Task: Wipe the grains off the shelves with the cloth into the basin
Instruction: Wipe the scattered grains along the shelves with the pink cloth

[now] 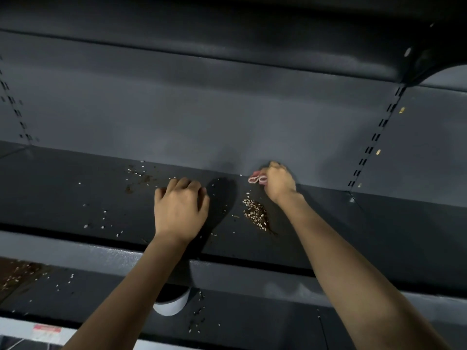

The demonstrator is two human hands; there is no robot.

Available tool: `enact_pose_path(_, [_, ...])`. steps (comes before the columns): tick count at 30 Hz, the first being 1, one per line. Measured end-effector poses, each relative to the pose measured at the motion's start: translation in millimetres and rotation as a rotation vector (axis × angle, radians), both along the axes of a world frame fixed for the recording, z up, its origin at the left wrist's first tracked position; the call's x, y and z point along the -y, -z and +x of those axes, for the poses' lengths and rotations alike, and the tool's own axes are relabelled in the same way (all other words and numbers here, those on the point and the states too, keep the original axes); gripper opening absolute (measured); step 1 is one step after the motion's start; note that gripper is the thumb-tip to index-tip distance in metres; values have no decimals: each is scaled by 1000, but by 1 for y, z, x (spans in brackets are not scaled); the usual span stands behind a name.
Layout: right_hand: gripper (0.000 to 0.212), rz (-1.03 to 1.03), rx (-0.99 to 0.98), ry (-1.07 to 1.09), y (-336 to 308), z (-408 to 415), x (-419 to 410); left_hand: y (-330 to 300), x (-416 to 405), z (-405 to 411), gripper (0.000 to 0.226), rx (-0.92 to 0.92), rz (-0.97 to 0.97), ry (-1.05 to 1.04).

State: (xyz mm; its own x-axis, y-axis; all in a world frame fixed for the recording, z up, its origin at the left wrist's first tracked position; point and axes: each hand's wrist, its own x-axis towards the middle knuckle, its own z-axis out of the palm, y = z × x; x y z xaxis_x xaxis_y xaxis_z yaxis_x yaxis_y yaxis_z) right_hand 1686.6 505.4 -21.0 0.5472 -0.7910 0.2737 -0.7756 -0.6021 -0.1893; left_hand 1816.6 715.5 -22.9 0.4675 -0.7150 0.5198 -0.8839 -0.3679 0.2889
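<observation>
Both bare arms reach up from the bottom of the frame onto a dark grey metal shelf [75, 198] that runs across the middle of the picture. The right hand [279, 184], right of centre and close against the shelf's back panel [202, 122], has its fingers curled round a small pink cloth [257, 178], which is bunched into folds and pokes out on the hand's left side, at the seam where shelf and panel meet. Just below that hand, nearer the front edge, lies a gathered pile of grains [256, 215], pale kernels mixed with brown bits, not touching the hand. The left hand [180, 205] sits at the centre of the frame, palm down on the shelf with its fingers bent at the knuckles and its fingertips on the surface; it holds nothing that can be seen. Loose scattered grains [101, 218] dot the shelf to the left of this hand, with a few more and some brown smudges further back toward the panel. In the lower part of the frame a lower shelf [252, 322] shows, also speckled with grains, thickest in the lower left corner. Between the two forearms, a white basin [171, 305] peeks out from under the upper shelf's front lip, only part of its rim and wall visible. A slotted upright [374, 142] runs down the back panel at the right.
</observation>
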Motion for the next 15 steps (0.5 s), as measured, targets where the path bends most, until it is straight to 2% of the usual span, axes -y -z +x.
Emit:
enact_pose_path(5, [19,321,223,-262,-12,-3,-12,-1,-2,-2,22,1,2,-1])
enact_pose_path(7, [20,168,247,-255,-18,0,-12,-1,-1,-1,24,-3,0,3])
enact_pose_path(9, [27,-4,183,-244,-25,9,-8,-2,-1,0,31,-9,-14,6])
enact_pose_path(11, [33,-66,50,-276,-33,21,-9,-2,-1,0,34,-19,-14,11])
enact_pose_path(15, [39,-133,-200,-261,-27,42,-23,0,-1,1,23,-3,-20,-5])
